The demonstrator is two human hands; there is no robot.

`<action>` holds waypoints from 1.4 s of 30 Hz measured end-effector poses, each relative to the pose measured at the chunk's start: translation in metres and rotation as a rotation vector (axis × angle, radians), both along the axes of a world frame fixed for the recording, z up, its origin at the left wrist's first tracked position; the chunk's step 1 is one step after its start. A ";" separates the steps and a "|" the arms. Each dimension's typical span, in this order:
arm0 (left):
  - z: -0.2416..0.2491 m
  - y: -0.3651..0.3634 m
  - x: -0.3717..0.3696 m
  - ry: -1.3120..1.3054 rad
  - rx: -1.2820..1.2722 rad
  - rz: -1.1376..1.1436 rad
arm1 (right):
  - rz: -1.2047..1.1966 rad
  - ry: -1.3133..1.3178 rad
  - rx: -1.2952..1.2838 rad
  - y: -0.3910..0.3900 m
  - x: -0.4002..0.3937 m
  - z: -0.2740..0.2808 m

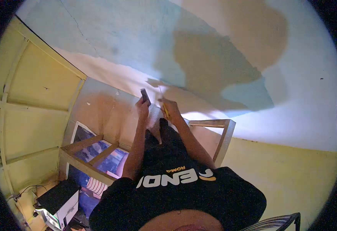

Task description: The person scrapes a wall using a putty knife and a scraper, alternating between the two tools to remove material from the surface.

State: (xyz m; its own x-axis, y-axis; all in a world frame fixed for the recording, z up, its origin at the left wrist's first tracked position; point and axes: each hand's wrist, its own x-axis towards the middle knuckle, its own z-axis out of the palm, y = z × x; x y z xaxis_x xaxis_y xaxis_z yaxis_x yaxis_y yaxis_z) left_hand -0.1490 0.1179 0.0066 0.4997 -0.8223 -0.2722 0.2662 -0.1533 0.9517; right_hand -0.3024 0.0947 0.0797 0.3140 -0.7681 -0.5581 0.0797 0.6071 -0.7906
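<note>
My left hand (143, 107) is closed around a small dark oblong block (145, 96), held upright; its exact kind I cannot make out. Just to the right, my right hand (171, 109) grips a screwdriver (166, 111) by its yellow handle. Its thin shaft points up and away from me, towards the wall. The two hands are close together but apart, in front of my black shirt (172, 154). No contact between the screwdriver's tip and the block is visible.
A blue and white painted wall (137, 42) with my shadow on it rises ahead. Wooden frames stand at left (87, 167) and right (226, 134). Lower left are a black and white boxy machine (62, 204) and cables (20, 196). A yellow panelled wall (37, 73) closes the left side.
</note>
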 end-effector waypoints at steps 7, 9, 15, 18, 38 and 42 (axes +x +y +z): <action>0.031 -0.062 -0.052 -0.774 -0.212 0.003 | -0.152 0.140 0.095 0.066 -0.100 -0.023; -0.035 -0.063 -0.084 -0.864 -0.205 -0.174 | -0.165 0.177 0.034 0.077 -0.108 -0.021; 0.001 -0.049 -0.071 -0.437 0.181 0.009 | -0.161 0.115 -0.077 0.086 -0.116 0.010; 0.041 -0.059 -0.075 -0.625 -0.220 0.200 | -0.149 0.109 -0.042 0.088 -0.128 0.006; -0.073 -0.046 -0.093 -0.868 -0.247 -0.323 | 0.096 0.279 -0.065 0.058 -0.092 0.030; -0.093 -0.008 -0.087 -0.553 -0.073 -0.352 | 0.102 0.395 -0.146 0.047 -0.073 0.049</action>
State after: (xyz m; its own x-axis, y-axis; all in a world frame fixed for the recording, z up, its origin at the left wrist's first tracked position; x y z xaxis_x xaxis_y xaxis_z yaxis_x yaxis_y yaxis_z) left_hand -0.2361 0.1103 -0.0863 0.2478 -0.9688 0.0101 -0.3194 -0.0718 0.9449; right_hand -0.3752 0.1414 0.1287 0.1766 -0.8242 -0.5381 -0.3004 0.4754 -0.8269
